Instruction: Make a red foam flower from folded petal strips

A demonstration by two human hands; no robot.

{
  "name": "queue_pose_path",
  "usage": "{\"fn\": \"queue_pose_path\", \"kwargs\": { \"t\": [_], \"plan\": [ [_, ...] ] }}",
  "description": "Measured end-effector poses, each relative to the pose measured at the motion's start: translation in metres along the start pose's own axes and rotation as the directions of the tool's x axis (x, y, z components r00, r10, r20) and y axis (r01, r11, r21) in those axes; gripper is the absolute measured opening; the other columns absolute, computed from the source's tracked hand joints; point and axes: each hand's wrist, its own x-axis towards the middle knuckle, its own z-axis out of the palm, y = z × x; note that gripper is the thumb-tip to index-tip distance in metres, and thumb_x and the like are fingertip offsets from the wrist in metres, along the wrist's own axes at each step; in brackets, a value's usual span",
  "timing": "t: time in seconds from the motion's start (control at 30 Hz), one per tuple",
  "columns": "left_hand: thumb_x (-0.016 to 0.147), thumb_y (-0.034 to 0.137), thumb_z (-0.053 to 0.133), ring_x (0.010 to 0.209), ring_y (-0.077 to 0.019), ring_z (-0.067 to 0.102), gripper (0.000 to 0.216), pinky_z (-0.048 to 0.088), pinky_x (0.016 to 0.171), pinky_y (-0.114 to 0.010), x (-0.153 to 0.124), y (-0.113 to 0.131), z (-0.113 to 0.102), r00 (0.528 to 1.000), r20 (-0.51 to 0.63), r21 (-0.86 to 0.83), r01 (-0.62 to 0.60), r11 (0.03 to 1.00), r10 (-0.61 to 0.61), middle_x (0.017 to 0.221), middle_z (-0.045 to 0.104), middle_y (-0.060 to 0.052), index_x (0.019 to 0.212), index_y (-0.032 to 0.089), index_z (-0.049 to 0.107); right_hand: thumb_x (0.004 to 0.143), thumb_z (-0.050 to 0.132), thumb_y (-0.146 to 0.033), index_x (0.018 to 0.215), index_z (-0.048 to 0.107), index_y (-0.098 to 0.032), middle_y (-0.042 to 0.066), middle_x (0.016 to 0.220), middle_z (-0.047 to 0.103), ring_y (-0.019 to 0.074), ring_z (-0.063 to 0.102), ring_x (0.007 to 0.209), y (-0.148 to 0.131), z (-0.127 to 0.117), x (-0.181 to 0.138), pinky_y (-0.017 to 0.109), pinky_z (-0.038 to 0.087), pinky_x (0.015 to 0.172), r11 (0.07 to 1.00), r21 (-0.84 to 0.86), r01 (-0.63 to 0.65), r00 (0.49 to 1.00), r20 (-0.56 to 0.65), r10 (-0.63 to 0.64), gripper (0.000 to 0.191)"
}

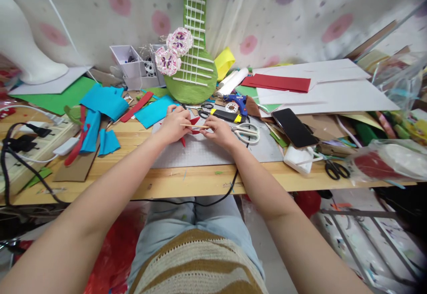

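Beige-and-brown striped knit top [200, 267] fills the bottom centre of the frame, and from there I follow both bare forearms up to the light wooden counter [200, 183].

At frame centre my left hand [173, 125] and right hand [220, 131] meet over a grey cutting mat [207, 151]. Between them runs a thin wooden stick [196, 126], lying almost level. The left hand's fingers are curled down around its left end, and the right hand's fingertips pinch its right end. A small red felt piece [194, 120] shows just behind the stick, with another tip poking out below the left hand; I cannot tell whether that hand grips it or only covers it.

Just right of the right hand lie white-handled scissors [248, 133] on the mat. Behind the hands sit a yellow-and-black utility knife [227, 116] and a blue glue gun [237, 102]. A black phone [295, 127] rests further right. In the upper centre a green guitar-shaped craft [195, 76] leans against the flowered cloth.
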Motion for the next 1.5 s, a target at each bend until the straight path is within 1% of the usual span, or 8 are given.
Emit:
{"fn": "queue_pose_path", "kwargs": {
  "t": [0.27,0.4,0.5,0.6,0.67,0.77,1.03,1.5],
  "plan": [
    [0.081,0.029,0.056,0.106,-0.0247,0.044,0.017,0.024,0.095,-0.046,-0.006,-0.020,-0.004,0.986,0.098,0.043,-0.139,0.989,0.134,0.096,0.060,-0.004,0.071,0.029,0.070,0.079,0.057,-0.040,0.084,0.064,-0.018,0.002,0.084,0.059,0.0109,0.048,0.068,0.007,-0.012,-0.001,0.023,0.036,0.063,0.993,0.090,-0.080,0.995,-0.053,0.085,0.023],
    [0.081,0.015,0.047,0.116,-0.0238,0.042,0.029,0.025,0.098,-0.046,-0.013,-0.020,-0.004,0.986,0.067,0.020,-0.155,0.988,0.153,0.119,0.056,-0.001,0.088,0.033,0.069,0.088,0.041,-0.048,0.082,0.062,-0.018,0.002,0.078,0.061,0.0125,0.052,0.071,-0.001,-0.004,-0.001,0.023,0.035,0.064,0.989,0.093,-0.116,0.992,-0.041,0.120,0.037],
    [0.075,0.006,0.043,0.112,-0.0230,0.046,0.037,0.029,0.096,-0.044,-0.028,-0.009,-0.005,0.990,-0.139,-0.009,0.026,1.000,-0.027,0.117,0.057,-0.005,0.099,0.026,0.062,0.091,0.035,-0.045,0.079,0.061,-0.019,0.001,0.073,0.061,0.0127,0.052,0.069,-0.003,0.002,-0.001,0.023,0.034,0.063,0.987,0.076,-0.144,0.988,-0.037,0.147,0.039],
    [0.069,0.004,0.042,0.101,-0.0237,0.051,0.031,0.033,0.092,-0.044,-0.048,0.007,0.000,0.868,-0.374,-0.104,0.311,0.945,-0.327,0.098,0.060,-0.006,0.091,0.022,0.056,0.091,0.037,-0.045,0.080,0.061,-0.019,0.000,0.071,0.061,0.0126,0.052,0.068,-0.005,0.005,-0.001,0.023,0.032,0.061,0.984,0.019,-0.176,0.983,-0.052,0.177,0.038],
    [0.066,0.004,0.043,0.089,-0.0224,0.053,0.030,0.038,0.086,-0.042,-0.060,0.016,0.007,0.820,-0.407,-0.156,0.371,0.915,-0.402,0.086,0.059,-0.005,0.088,0.022,0.052,0.091,0.038,-0.046,0.080,0.062,-0.020,0.000,0.072,0.062,0.0125,0.052,0.068,-0.007,0.005,-0.001,0.023,0.030,0.059,0.981,-0.037,-0.192,0.980,-0.052,0.190,0.038],
    [0.069,0.007,0.045,0.081,-0.0199,0.055,0.027,0.043,0.076,-0.036,-0.068,0.022,0.016,0.811,-0.413,-0.175,0.375,0.910,-0.414,0.083,0.058,-0.003,0.090,0.023,0.047,0.090,0.044,-0.047,0.081,0.063,-0.020,0.001,0.077,0.063,0.0129,0.052,0.071,-0.013,0.005,0.000,0.024,0.028,0.059,0.979,-0.138,-0.152,0.988,-0.024,0.151,0.034],
    [0.076,0.019,0.050,0.106,-0.0231,0.051,0.034,0.045,0.088,-0.036,-0.065,0.025,0.019,0.942,-0.256,-0.086,0.201,0.976,-0.216,0.114,0.052,-0.012,0.110,0.019,0.046,0.091,0.044,-0.046,0.090,0.063,-0.020,0.004,0.092,0.065,0.0155,0.056,0.082,-0.023,0.017,0.000,0.026,0.024,0.058,0.931,-0.364,-0.006,0.999,0.042,0.023,0.032],
    [0.080,0.023,0.050,0.095,-0.0260,0.058,0.031,0.037,0.084,-0.040,-0.064,0.016,0.024,0.942,-0.166,0.066,0.306,0.950,-0.292,0.101,0.065,-0.008,0.110,0.018,0.051,0.094,0.039,-0.036,0.102,0.058,-0.021,0.005,0.100,0.063,0.0163,0.055,0.085,-0.030,0.032,0.001,0.025,0.027,0.059,0.905,-0.375,0.200,0.978,0.137,-0.159,0.025]
  ]
}}
